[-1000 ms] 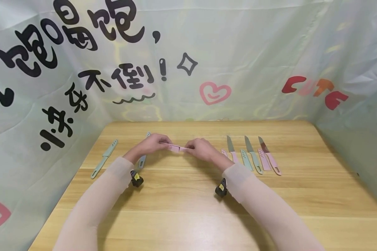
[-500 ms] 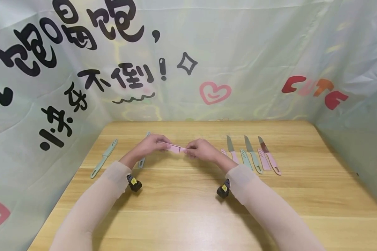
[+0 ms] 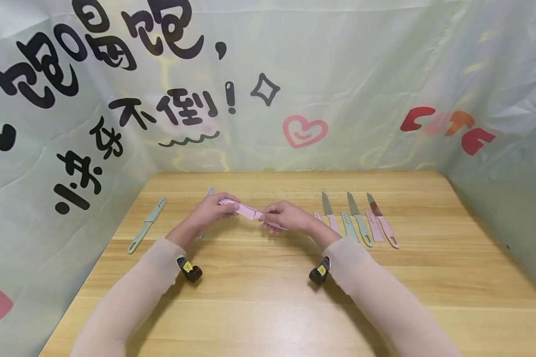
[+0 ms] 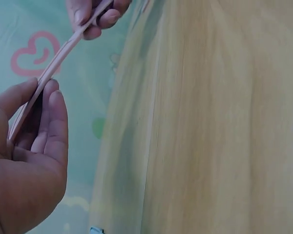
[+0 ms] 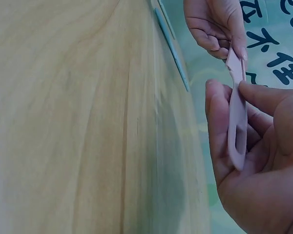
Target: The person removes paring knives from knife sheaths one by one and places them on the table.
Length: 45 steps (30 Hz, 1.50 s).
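Observation:
A pink paring knife, its blade hidden inside a pink sheath (image 3: 245, 211), is held above the table between both hands. My left hand (image 3: 213, 210) pinches the sheath, thumb on one face and fingers behind. My right hand (image 3: 288, 216) grips the slotted handle (image 5: 238, 119), thumb across it near the sheath's mouth. The knife slopes down toward the right in the head view. Behind my left hand a green sheathed knife (image 3: 210, 190) lies partly hidden. Farther left is another green sheathed knife (image 3: 147, 225).
To the right on the wooden table (image 3: 259, 287) lie bare knives: a pink one (image 3: 333, 223), a green one (image 3: 364, 230) and another pink one (image 3: 387, 231). Beside them are a partly hidden pink sheath (image 3: 317, 215), a green sheath (image 3: 350, 228) and a pink sheath (image 3: 375, 228). Printed cloth (image 3: 362, 99) surrounds the table.
The held knife has tilted, its handle end lower and more of the sheath's face showing. The left hand has shifted slightly left and the right wrist has turned. Knives on the table lie as before.

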{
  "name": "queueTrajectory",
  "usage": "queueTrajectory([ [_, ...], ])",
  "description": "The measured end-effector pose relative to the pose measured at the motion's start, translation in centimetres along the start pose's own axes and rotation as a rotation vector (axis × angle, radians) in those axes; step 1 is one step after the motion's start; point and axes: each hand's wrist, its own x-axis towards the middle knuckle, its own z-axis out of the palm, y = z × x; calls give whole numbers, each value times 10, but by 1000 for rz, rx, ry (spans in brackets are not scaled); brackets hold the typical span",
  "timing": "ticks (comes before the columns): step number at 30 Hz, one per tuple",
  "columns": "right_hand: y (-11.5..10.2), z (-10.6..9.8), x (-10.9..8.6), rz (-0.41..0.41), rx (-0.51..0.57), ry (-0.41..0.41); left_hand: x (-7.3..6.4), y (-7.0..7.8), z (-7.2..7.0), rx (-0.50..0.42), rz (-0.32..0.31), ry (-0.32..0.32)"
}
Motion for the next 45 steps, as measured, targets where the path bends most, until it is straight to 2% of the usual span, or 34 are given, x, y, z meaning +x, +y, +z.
queueTrajectory([
  [4,-1,1,-4,19,79,-17,-3,-2,4,-102,-7,31],
  [10,-1,3,-6,13,166,-45,-10,-4,10,-340,-52,70],
  [14,0,6,-7,-4,210,-52,-14,-5,14,-491,-92,62],
  [17,0,7,-8,-12,239,-54,-18,-7,16,-563,-107,44],
  [21,1,7,-10,-10,266,-50,-22,-7,21,-616,-117,45],
  [28,0,8,-9,-19,293,-48,-29,-6,30,-678,-89,12],
  [36,0,8,-7,-11,334,-43,-33,-6,37,-770,-111,14],
  [40,1,8,-7,19,373,-34,-34,-6,40,-810,-106,19],
  [45,5,11,-8,58,425,-62,-35,-8,43,-853,-109,26],
])
